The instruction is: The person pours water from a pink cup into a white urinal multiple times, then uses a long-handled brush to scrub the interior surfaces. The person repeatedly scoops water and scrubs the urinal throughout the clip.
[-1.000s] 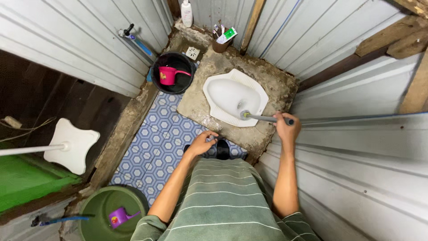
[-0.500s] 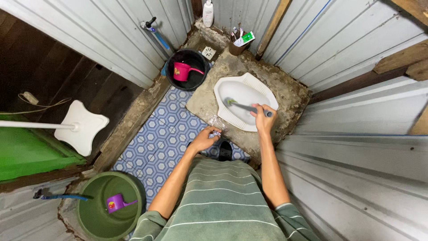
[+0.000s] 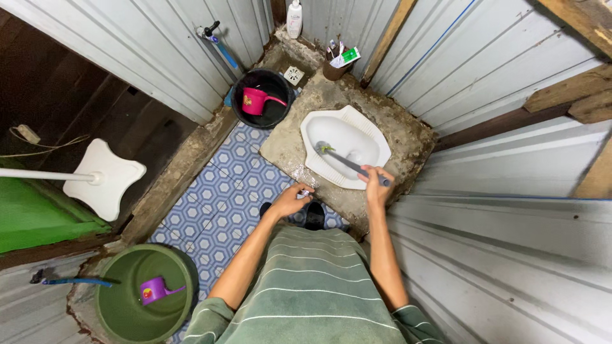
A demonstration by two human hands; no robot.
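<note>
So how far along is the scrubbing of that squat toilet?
It is mid-scrub. The right hand grips a toilet brush whose head is inside the white squat toilet pan, which looks mostly clean. The left hand holds a small object, too small to identify. The stained concrete slab around the pan looks unscrubbed. No rinse water is visible being poured.

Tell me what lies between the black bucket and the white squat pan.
Bare stained concrete slab only, between black bucket and squat pan, in the head view.
</note>
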